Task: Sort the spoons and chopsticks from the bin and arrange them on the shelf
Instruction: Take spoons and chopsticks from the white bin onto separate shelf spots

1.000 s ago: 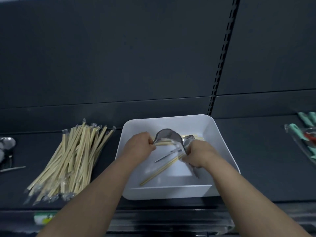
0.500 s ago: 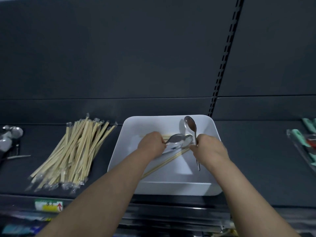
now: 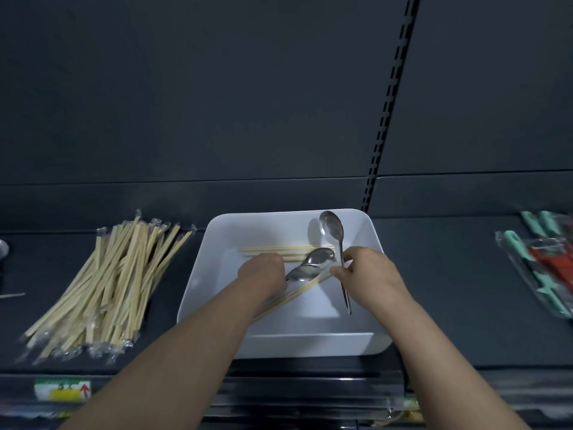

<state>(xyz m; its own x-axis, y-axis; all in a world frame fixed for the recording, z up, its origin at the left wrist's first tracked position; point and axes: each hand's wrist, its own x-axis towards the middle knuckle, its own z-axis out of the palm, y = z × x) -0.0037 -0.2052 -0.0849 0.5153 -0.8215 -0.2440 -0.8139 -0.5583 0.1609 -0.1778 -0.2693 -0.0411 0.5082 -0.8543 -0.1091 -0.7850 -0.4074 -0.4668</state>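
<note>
**Hands sort cutlery in white bin**

Wrapped bamboo chopsticks (image 3: 102, 283) fan across the dark shelf (image 3: 434, 274). In the glossy plastic bin (image 3: 376, 240), the left hand (image 3: 263, 277) grips two steel spoons (image 3: 310, 265); right hand (image 3: 369, 274) fingers pinch a long-handled spoon (image 3: 335, 240).

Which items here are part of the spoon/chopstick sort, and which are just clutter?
Job items:
- white bin
- long spoon held by right hand
- two spoons at left hand
- loose chopsticks in bin
- wrapped chopstick pile on shelf

Lying about:
- teal-handled packaged items, right
- price label
</note>
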